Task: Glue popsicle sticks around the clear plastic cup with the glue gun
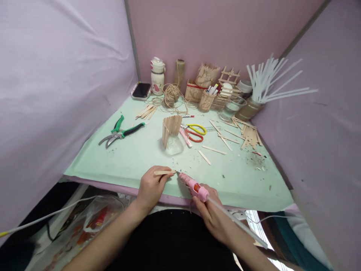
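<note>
My left hand (pixel 153 186) pinches a short wooden craft stick (pixel 163 172) near the table's front edge. My right hand (pixel 211 209) is wrapped round a pink hot glue gun (pixel 194 187), whose nozzle points left at the stick's right end, touching it or very close. A long clear glue stick (pixel 239 224) juts from the back of the gun. Just beyond my hands stands a clear glass jar (pixel 175 145) with upright craft sticks (pixel 171 128) along its back and left sides.
Green-handled pruning shears (pixel 121 131) lie left. Scissors (pixel 199 130) and a pink craft knife (pixel 186 138) lie behind the jar. Loose craft sticks (pixel 249 135) spread at right. Twine (pixel 170 95), a bottle (pixel 157 77), a phone (pixel 141 90), and a tube of white glue sticks (pixel 249 109) line the back.
</note>
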Demonstrator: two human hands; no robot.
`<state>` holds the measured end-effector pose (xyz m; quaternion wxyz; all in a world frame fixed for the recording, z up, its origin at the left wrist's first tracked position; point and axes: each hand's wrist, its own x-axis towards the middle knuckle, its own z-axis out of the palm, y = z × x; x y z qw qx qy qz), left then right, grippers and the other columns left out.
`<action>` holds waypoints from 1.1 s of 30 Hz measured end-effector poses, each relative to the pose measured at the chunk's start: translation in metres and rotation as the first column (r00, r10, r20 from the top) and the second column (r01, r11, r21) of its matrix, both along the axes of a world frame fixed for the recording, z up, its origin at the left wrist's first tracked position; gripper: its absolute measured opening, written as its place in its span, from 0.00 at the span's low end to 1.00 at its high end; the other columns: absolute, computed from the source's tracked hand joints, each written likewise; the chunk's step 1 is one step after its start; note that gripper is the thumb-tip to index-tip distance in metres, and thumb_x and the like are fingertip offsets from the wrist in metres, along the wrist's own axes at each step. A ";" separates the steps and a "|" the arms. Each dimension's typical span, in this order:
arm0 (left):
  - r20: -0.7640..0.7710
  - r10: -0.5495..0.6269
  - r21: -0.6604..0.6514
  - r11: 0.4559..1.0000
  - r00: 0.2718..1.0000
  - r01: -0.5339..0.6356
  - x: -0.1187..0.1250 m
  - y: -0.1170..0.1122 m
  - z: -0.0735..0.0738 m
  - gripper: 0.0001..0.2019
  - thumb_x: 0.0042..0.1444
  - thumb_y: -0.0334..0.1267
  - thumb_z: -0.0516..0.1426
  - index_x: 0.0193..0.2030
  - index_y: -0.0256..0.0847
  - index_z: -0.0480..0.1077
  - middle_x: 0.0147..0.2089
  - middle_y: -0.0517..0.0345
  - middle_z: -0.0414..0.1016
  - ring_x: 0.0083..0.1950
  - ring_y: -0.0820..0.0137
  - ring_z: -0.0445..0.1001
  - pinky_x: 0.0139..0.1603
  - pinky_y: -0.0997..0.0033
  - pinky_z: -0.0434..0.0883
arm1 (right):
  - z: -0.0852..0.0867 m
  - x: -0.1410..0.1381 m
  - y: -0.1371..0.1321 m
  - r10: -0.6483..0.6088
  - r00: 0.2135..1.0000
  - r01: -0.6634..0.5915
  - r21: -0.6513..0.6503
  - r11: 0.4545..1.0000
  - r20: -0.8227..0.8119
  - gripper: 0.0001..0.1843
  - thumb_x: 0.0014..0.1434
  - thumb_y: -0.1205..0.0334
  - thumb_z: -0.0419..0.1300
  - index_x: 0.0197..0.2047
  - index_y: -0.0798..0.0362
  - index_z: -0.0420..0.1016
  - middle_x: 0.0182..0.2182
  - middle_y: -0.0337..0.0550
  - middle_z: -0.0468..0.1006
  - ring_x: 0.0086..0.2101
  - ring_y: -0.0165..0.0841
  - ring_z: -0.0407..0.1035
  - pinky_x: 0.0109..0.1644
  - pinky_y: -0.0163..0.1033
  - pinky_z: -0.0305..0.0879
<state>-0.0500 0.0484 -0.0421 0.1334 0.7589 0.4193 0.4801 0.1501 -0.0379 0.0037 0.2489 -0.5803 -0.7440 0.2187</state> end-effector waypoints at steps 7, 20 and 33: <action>-0.010 0.000 0.016 1.000 1.000 0.000 -0.001 0.000 0.000 0.05 0.61 0.35 0.58 0.37 0.39 0.76 0.35 0.55 0.81 0.37 0.69 0.79 0.39 0.70 0.76 | 0.004 -0.001 0.000 0.009 1.000 -0.009 -0.026 1.000 -0.009 0.16 0.70 0.57 0.42 0.40 0.49 0.70 0.35 0.45 0.74 0.42 0.39 0.70 0.51 0.46 0.68; -0.017 -0.005 0.006 1.000 1.000 0.006 -0.001 0.001 -0.001 0.06 0.62 0.36 0.58 0.38 0.39 0.75 0.35 0.55 0.81 0.37 0.69 0.79 0.40 0.69 0.76 | 0.003 -0.001 0.001 -0.003 1.000 0.003 -0.038 0.999 -0.008 0.17 0.70 0.56 0.42 0.39 0.50 0.69 0.37 0.46 0.75 0.42 0.38 0.70 0.50 0.45 0.68; -0.019 -0.010 0.018 1.000 1.000 0.010 -0.001 0.000 0.000 0.06 0.62 0.36 0.57 0.37 0.39 0.75 0.35 0.54 0.80 0.36 0.69 0.78 0.39 0.70 0.76 | -0.008 -0.001 0.003 -0.017 1.000 0.017 0.018 1.000 0.002 0.17 0.71 0.56 0.42 0.44 0.51 0.71 0.40 0.46 0.76 0.41 0.38 0.70 0.47 0.45 0.67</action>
